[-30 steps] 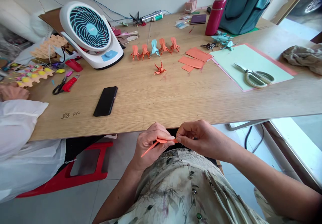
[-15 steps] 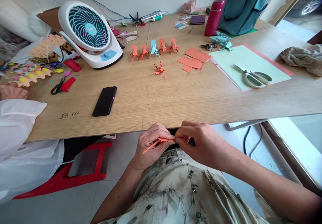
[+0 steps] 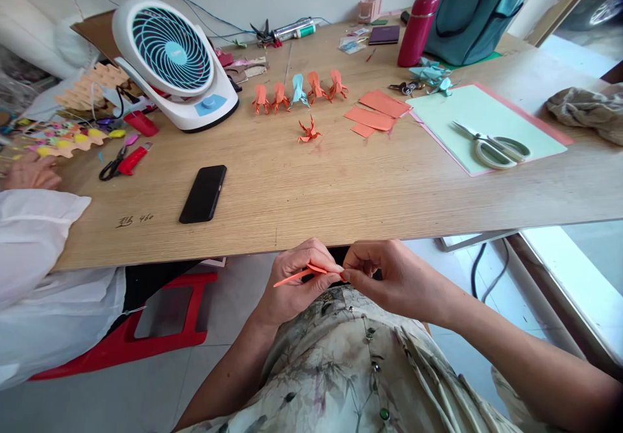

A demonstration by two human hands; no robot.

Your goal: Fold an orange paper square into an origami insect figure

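Observation:
Just below the near edge of the wooden table (image 3: 341, 186), over my lap, both my hands pinch a small folded piece of orange paper (image 3: 296, 276). My left hand (image 3: 294, 284) wraps round it, and a thin pointed end sticks out to the left. My right hand (image 3: 384, 277) pinches the paper's right end with thumb and forefinger. On the table stands a row of finished origami figures (image 3: 299, 92), orange with one light blue, and a single orange figure (image 3: 308, 132) sits in front of them. Orange paper sheets (image 3: 372, 111) lie to their right.
A black phone (image 3: 203, 193) lies near the front edge. A white and teal desk fan (image 3: 175, 63) stands at the back left. Scissors (image 3: 494, 147) rest on a green sheet (image 3: 448, 118); a red flask (image 3: 416, 30) and teal bag (image 3: 477, 11) stand behind. Another person's white sleeve (image 3: 34, 225) is at left.
The pointed end of the orange paper has swung up from slanting down-left to nearly level. My hands stay in the same place, fingers shifted slightly. The other person's hand at left moved.

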